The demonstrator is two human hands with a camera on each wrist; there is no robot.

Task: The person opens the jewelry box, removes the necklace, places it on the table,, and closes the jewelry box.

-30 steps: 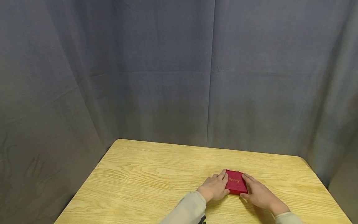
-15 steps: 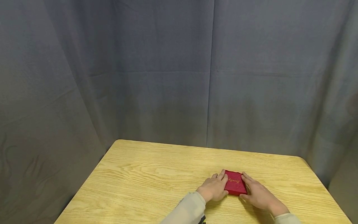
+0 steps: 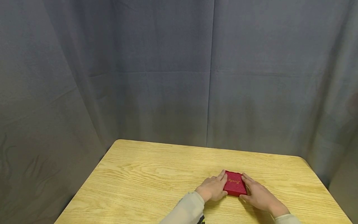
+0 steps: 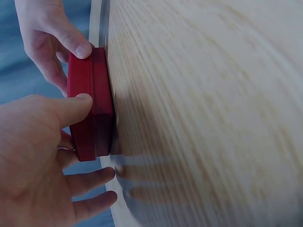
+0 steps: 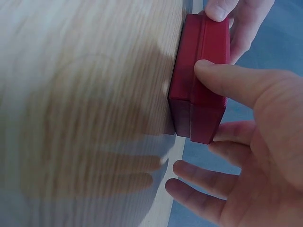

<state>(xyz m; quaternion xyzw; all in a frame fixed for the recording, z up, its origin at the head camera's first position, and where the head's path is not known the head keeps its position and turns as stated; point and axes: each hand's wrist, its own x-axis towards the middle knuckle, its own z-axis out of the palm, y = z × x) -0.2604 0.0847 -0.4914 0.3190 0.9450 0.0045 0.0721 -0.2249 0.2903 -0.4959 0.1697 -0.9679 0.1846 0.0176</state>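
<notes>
A flat red jewelry box (image 3: 235, 184) with gold script on its top lies on the wooden table toward the right. My left hand (image 3: 212, 188) grips its left side, thumb on the near face and fingers along the side and far corner. From the opposite end my right hand (image 3: 261, 195) holds it the same way. In the left wrist view the thumb presses the lid of the box (image 4: 85, 113), just above the seam, while the two outer fingers stay off it. The right wrist view has the right thumb on the lid part of the box (image 5: 208, 42). The lid sits down over the base.
The pale wood-grain table (image 3: 145, 177) has rounded far corners. Grey curtains (image 3: 167, 77) hang behind it and along both sides. A bit of something black and yellow (image 3: 202, 219) shows beside the left sleeve at the bottom edge.
The box has shifted very slightly left and toward the near side, with both hands keeping their grip. Otherwise the scene looks the same.
</notes>
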